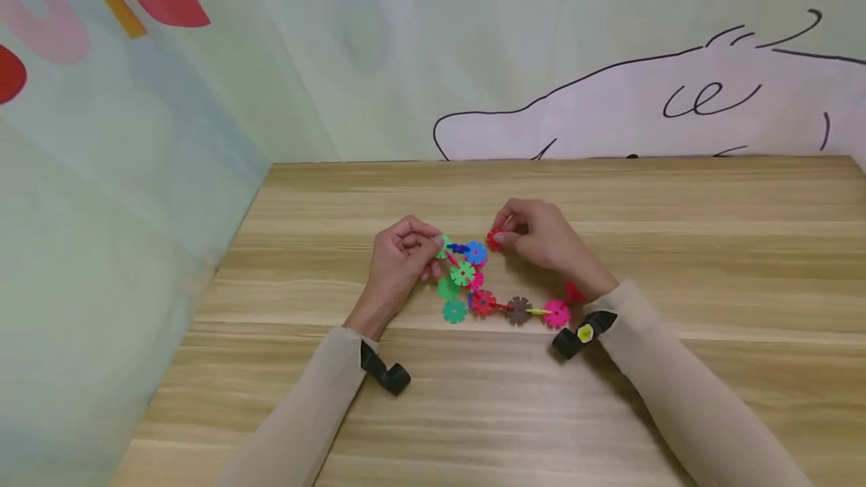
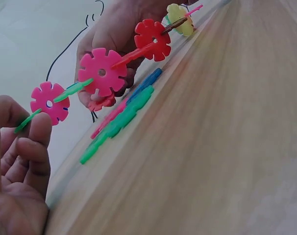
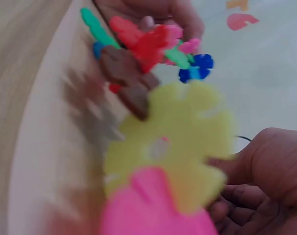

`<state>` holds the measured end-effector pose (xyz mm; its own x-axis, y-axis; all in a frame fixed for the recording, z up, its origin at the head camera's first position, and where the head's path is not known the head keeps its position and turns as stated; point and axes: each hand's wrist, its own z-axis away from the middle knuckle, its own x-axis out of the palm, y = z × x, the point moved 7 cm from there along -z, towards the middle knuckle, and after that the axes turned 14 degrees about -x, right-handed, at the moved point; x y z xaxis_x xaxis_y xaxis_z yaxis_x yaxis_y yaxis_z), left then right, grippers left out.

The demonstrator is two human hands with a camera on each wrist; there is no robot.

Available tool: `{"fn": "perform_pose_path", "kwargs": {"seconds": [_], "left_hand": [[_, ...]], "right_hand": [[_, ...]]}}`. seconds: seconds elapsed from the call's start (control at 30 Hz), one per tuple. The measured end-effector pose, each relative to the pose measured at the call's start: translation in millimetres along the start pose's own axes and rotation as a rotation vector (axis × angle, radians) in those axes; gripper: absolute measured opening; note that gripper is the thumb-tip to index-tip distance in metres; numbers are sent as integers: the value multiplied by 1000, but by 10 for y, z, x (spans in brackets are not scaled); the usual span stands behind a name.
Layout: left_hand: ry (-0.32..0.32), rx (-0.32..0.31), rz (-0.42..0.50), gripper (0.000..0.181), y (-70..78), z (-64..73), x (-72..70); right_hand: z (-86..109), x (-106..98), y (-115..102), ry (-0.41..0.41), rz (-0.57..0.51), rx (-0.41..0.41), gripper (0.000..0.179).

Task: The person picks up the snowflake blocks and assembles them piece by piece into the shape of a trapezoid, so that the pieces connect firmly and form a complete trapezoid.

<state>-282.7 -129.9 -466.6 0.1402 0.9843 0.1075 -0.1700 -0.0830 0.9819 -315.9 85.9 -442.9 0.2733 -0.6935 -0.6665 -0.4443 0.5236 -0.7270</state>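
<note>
Between the hands in the head view runs a chain of slotted plastic snowflake discs, linked edge to edge, with a blue disc (image 1: 476, 252), a brown disc (image 1: 519, 310) and a pink disc (image 1: 557, 313). My left hand (image 1: 406, 254) pinches a green disc (image 1: 443, 246) at the chain's far left, thumb against fingers. A red disc (image 1: 495, 239) is pinched between thumb and fingers of my right hand (image 1: 541, 235), just right of the blue disc. In the right wrist view a yellow disc (image 3: 187, 132) of the chain stands blurred close to the camera.
Close by the chain, a teal disc (image 1: 455, 312) lies on the wooden table (image 1: 710, 246). A red piece (image 1: 574, 292) shows beside the right wrist. Printed walls (image 1: 379, 58) rise behind the table and on its left.
</note>
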Motion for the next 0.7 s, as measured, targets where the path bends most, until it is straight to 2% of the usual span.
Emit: {"fn": "perform_pose_path", "kwargs": {"seconds": [0.2,0.43,0.7], "left_hand": [[4,5,-2,6,-4,11,12],[6,4,-8,7,-2,9,4],[4,5,10,5,4,5,2]], "right_hand": [[70,-78,23,-13,-55,29,16],[134,-119,-60,-14,-82,-1,9],[229,-77,-106,-37,-152,14,6]]}}
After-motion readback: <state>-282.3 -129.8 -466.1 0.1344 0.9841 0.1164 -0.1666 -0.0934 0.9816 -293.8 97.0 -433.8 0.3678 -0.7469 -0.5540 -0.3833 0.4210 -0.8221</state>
